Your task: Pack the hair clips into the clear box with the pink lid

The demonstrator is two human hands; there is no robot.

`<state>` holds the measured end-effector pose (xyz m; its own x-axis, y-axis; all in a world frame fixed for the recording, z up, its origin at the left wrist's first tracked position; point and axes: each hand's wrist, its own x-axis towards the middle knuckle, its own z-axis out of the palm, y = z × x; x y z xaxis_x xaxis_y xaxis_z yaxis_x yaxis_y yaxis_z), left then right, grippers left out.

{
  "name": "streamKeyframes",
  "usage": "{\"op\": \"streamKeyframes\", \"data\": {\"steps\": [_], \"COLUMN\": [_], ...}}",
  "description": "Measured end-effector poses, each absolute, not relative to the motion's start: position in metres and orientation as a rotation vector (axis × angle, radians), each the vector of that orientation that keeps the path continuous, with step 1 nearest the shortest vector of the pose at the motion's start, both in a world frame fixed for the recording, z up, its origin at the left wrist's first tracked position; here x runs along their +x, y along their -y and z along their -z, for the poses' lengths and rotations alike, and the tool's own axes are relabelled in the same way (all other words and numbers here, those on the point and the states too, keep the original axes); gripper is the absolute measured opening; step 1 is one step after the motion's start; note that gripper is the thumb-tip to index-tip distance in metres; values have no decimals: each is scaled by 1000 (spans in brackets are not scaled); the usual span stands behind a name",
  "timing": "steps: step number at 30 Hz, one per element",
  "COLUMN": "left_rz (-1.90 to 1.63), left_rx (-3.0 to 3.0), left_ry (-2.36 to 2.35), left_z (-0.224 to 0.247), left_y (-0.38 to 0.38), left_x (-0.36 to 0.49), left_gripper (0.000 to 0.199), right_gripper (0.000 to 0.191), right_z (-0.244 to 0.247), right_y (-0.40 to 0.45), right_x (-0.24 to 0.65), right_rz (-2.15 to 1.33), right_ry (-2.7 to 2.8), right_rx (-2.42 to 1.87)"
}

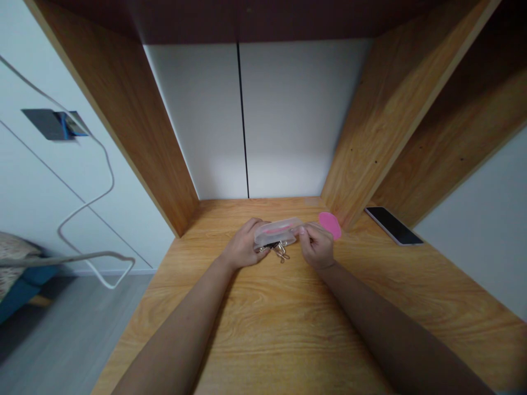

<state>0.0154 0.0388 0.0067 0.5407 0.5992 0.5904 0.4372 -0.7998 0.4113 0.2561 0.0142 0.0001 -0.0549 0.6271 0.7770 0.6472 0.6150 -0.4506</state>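
Note:
My left hand (244, 246) is wrapped round the left end of a small translucent box (263, 235), tilted above the wooden desk. Several binder clips (280, 249) with black bodies and metal wire handles show at the near side of the box. Something pink is visible through the plastic. At the box's right end, my right hand (317, 245) is closed, with thumb and finger pinched on what looks like its clear edge or flap. A pink round object (330, 225) lies just behind my right hand.
A dark-screened phone (394, 225) lies on the desk (272, 329) at the right. Wooden panels (370, 126) stand on both sides, with a dark shelf (247, 22) overhead. White cables (109, 164) hang at the left.

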Motion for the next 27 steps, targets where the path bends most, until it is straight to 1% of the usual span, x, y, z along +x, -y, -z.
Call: {"op": "streamKeyframes", "data": {"steps": [5,10,13,18,24,27], "left_rz": [-1077,-1056,-1098,-1224,-1359,-1361], "left_rx": [2610,2707,2746,2797,2744,2691], "left_ry": [-883,-878,-863,-810,-849,-881], "left_z": [-6,-6,-4,0,6,4], "left_y": [-39,-37,-37,-41,-44,-42], "left_x": [15,14,14,12,10,11], "left_gripper": [65,60,59,63,71,75], "right_gripper": [34,33,30,22,17,13], "right_z": [2,2,1,-1,-5,-6], "right_y": [-14,-13,-14,-15,-13,-13], "right_x": [258,257,256,254,250,248], "right_rz": [49,103,131,166,197,168], "right_ry": [1735,1705,1691,1689,1673,1699], "right_rx": [-1011,-948,-878,-728,-739,-780]}}
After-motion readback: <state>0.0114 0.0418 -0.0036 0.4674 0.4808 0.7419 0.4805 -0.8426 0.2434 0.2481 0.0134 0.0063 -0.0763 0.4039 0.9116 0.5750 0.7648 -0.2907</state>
